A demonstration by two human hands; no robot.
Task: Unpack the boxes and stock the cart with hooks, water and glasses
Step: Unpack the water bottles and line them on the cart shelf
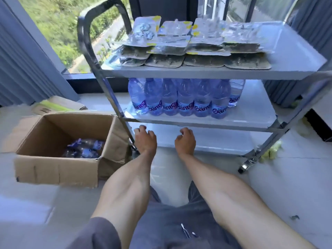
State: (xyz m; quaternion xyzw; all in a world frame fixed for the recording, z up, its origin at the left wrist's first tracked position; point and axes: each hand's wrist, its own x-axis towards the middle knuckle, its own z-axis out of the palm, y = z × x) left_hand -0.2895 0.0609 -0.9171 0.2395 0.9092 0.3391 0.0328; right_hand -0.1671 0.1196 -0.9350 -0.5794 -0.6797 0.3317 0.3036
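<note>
A three-tier metal cart (296, 56) stands in front of me. Its top shelf carries several stacked blister packs of hooks (190, 45). On the middle shelf a row of water bottles (181, 97) with blue labels stands upright. An open cardboard box (59, 169) on the floor at the left holds a few more bottles (84, 148) lying down. My left hand (145, 139) and my right hand (185, 141) hover side by side just below the middle shelf's front edge, fingers loosely curled, holding nothing.
A second, flattened cardboard box (59, 104) lies behind the open one. The cart's black-wrapped handle (86, 33) rises at the left, and a caster (245, 166) stands at the right front. Curtains flank a large window behind. Pale scraps (271, 151) litter the floor at the right.
</note>
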